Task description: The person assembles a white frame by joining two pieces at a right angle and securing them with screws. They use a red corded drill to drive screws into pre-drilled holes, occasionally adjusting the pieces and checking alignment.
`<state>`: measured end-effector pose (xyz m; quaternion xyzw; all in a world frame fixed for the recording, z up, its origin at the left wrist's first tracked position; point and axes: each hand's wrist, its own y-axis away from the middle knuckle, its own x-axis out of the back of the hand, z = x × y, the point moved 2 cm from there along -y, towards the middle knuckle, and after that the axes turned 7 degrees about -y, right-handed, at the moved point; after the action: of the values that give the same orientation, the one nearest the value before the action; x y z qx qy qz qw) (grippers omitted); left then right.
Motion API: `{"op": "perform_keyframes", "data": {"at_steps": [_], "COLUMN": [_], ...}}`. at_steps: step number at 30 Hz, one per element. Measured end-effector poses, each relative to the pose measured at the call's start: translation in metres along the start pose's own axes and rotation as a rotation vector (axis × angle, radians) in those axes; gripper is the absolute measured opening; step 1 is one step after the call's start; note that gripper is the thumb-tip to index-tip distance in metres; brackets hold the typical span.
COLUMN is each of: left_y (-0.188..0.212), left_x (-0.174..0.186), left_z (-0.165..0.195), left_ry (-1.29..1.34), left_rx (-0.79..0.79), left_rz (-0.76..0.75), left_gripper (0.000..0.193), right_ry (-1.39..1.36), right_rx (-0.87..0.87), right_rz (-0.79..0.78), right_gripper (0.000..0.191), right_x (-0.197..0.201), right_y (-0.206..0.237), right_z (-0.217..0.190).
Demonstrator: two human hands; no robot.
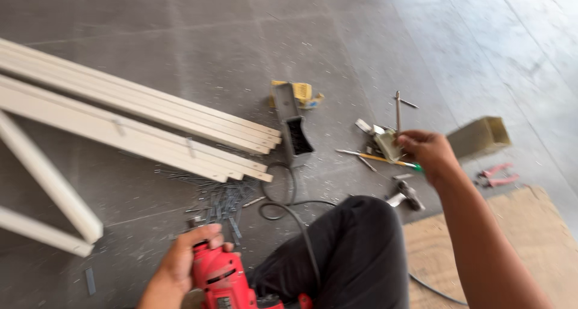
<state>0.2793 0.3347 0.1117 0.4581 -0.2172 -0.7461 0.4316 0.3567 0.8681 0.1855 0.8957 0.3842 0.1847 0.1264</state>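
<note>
Left hand (pixel 183 258) clamped on red power drill (pixel 224 283) near knee. Right hand (pixel 428 152) closed on small pale bracket (pixel 388 145) above floor. Grey open-topped box (pixel 293 131) beside white strips (pixel 138 128); contents unclear.

The left hand (pixel 186 258) sits low with fingers curled tight in a grip. The right arm stretches forward, its right hand (pixel 426 151) closed, fingers pinched together.

White wooden battens (pixel 138 122), loose nails (pixel 220 197), olive box (pixel 478 137), pink-handled pliers (pixel 498 174) on floor.
</note>
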Motion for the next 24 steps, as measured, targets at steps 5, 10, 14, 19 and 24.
{"op": "perform_keyframes", "data": {"at_steps": [5,10,14,19,24], "left_y": [0.036,0.064,0.075,0.078,0.076], "left_x": [-0.012,-0.017,-0.018,-0.019,-0.019], "left_z": [0.005,0.008,0.01,0.011,0.012], "left_ry": [-0.041,-0.039,-0.177,-0.217,-0.215], "left_rx": [-0.133,-0.317,-0.381,-0.403,-0.403], "left_rz": [-0.104,-0.16,-0.215,-0.261,-0.288], "left_gripper": [0.026,0.018,0.021,0.025,0.026], "right_ry": [-0.438,-0.358,-0.282,-0.159,0.016], "right_rx": [-0.057,-0.019,0.024,0.085,0.147], "right_rz": [-0.583,-0.796,-0.875,-0.9,-0.836], "right_gripper": [0.026,0.024,0.022,0.024,0.026], "right_x": [-0.152,-0.268,-0.314,-0.328,-0.332], "right_y": [0.12,0.207,0.246,0.259,0.258], "right_z": [-0.044,-0.085,-0.096,-0.095,-0.086]}}
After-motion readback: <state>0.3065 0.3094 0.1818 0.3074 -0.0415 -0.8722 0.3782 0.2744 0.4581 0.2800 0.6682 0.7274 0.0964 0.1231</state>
